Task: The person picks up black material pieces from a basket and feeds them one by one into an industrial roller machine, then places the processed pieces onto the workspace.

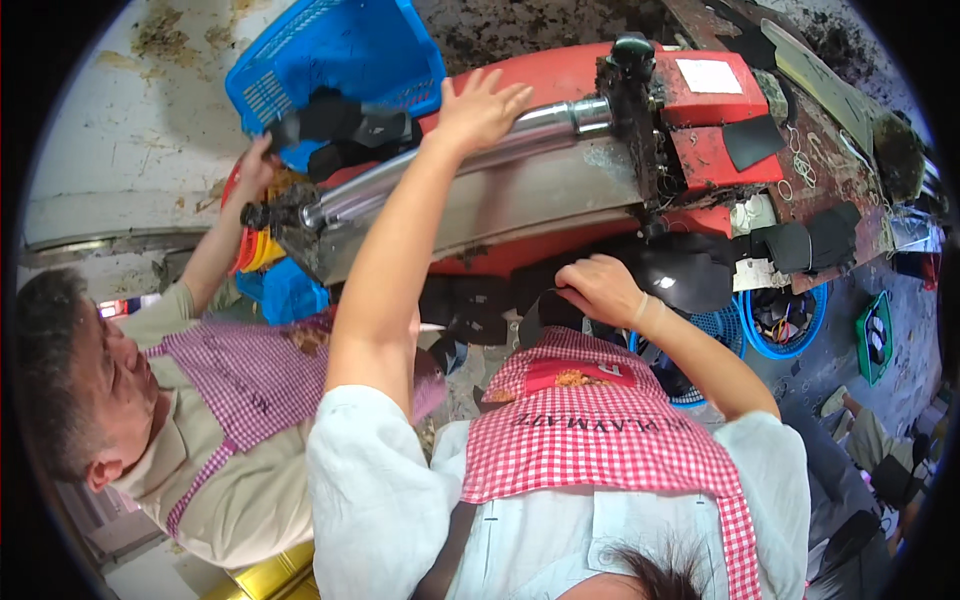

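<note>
Your left hand point(480, 105) lay flat on the red machine point(560, 75), fingers spread and released, gripping nothing, just above the steel roller point(450, 160). Your right hand point(600, 288) was below the roller, fingers clenched on a black shoe piece point(545, 312) in front of your checked apron point(600, 430).

The danger, as I judge it, was the roller. Your left palm rested so near to it that a small slip could bring the fingers against it, and if the machine was running they could be caught. Your left sleeve and arm crossed directly over the roller, so the cloth could also catch. The co-worker's hand point(255, 165) reached to the left end of the roller at the same moment; I cannot tell what it held. Two people at one roller could bump, and then the piece in your right hand could fall.

About the containers: a blue plastic basket point(330, 50) stood tilted above the left end of the roller, with black pieces point(345, 125) at its lower edge. A round blue basket point(790, 320) stood lower right of the roller and held dark pieces. A second one showed behind your right forearm; its content I could not see. More black pieces point(810, 240) lay on the machine right of the roller.
</note>
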Available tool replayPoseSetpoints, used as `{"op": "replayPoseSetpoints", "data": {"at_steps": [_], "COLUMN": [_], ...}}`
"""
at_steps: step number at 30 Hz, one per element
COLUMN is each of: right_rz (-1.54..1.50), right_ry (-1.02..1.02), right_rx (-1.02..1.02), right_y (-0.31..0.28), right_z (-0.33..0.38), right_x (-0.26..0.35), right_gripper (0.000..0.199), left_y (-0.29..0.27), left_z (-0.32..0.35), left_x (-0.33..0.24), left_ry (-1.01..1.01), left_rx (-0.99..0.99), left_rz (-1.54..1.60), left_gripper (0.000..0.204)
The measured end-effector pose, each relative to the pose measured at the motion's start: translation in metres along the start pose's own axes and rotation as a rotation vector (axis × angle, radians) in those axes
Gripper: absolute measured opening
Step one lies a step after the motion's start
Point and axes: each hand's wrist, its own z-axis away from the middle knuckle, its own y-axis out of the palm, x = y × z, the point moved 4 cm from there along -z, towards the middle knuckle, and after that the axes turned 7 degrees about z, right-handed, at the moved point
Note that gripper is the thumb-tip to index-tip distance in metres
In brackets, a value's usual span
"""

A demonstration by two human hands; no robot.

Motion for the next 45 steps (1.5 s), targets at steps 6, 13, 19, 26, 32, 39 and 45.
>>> {"op": "replayPoseSetpoints", "data": {"at_steps": [6,13,19,26,32,39,45], "right_rz": [-0.677,-0.923,-0.796,0.059,0.269,0.023,-0.539], "right_ry": [0.647,0.820,0.650,0.368,0.092,0.031,0.605], "right_rx": [-0.285,-0.558,-0.036,-0.051,0.116,-0.119,-0.358], "right_y": [-0.057,-0.016,0.002,0.017,0.042,0.005,-0.048], "right_z": [-0.023,-0.056,0.020,0.018,0.013,0.009,-0.028], "right_x": [0.002,-0.018,0.002,-0.029,-0.030,-0.014,0.003], "right_gripper": [0.031,0.035,0.027,0.022,0.029,0.023,0.019], "left_y": [-0.005,0.018,-0.014,-0.099,-0.170,-0.210,-0.084], "left_z": [-0.027,-0.025,-0.034,-0.075,-0.072,-0.076,-0.060], "left_x": [0.053,0.024,0.062,0.080,0.099,0.128,0.068], "left_ry": [-0.056,-0.055,0.228,0.066,0.269,0.221,0.593], "left_rx": [0.179,0.497,0.242,0.129,-0.387,-0.869,-0.305], "left_rz": [0.192,0.889,1.095,0.872,0.240,-0.315,-0.043], "left_gripper": [0.036,0.046,0.022,0.016,0.013,0.019,0.026]}}
